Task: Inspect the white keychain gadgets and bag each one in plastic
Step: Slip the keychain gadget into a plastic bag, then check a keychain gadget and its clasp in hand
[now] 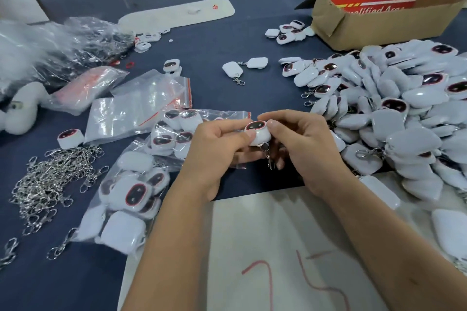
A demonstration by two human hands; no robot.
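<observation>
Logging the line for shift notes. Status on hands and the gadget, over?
Left hand and right hand both pinching one white gadget, dark face up, clip chain dangling. Not bagged yet. Nothing blocking; bagged gadgets lie at left.

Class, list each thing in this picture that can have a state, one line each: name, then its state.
held gadget: unbagged, pinched by both hands, chain hanging below
left hand: gripping the gadget
right hand: gripping the gadget
zip bags: empty, lying flat
filled bags: holding gadgets
gadget pile: loose, unbagged
cardboard box: open
loose chains: unattached, heaped
</observation>
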